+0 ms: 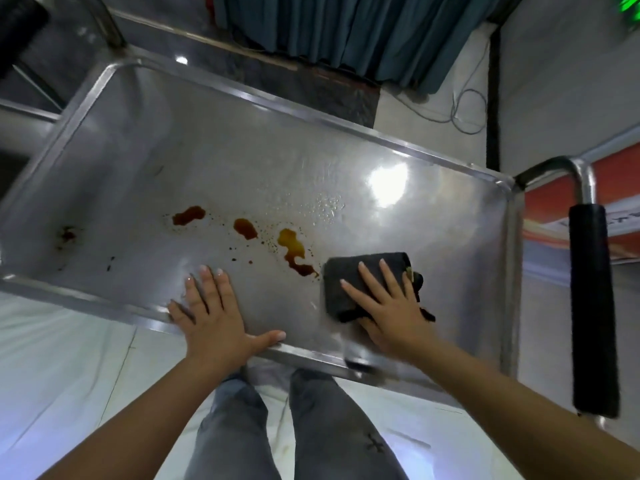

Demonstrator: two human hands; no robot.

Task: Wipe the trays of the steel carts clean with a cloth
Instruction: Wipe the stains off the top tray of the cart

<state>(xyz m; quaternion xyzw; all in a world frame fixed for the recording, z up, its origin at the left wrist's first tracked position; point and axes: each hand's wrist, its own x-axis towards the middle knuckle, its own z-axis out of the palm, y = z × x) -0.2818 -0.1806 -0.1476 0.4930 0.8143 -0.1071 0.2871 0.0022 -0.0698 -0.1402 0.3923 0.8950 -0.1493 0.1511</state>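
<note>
A steel cart tray (138, 140) fills the middle of the head view. Brown liquid stains (292, 249) lie in a row across its near half, with a smaller dark spot (67, 233) at the far left and water droplets beyond them. A folded dark cloth (346, 271) lies on the tray just right of the stains. My right hand (388, 306) presses flat on the cloth with straight fingers. My left hand (213, 317) rests flat on the tray's near rim, fingers spread on the steel, thumb along the edge.
The cart's handle with a black foam grip (592, 306) stands at the right end. A teal curtain (363, 32) and loose cables (464, 109) lie beyond the tray. An orange panel (620, 188) is at the far right. My legs stand on the white floor below the tray.
</note>
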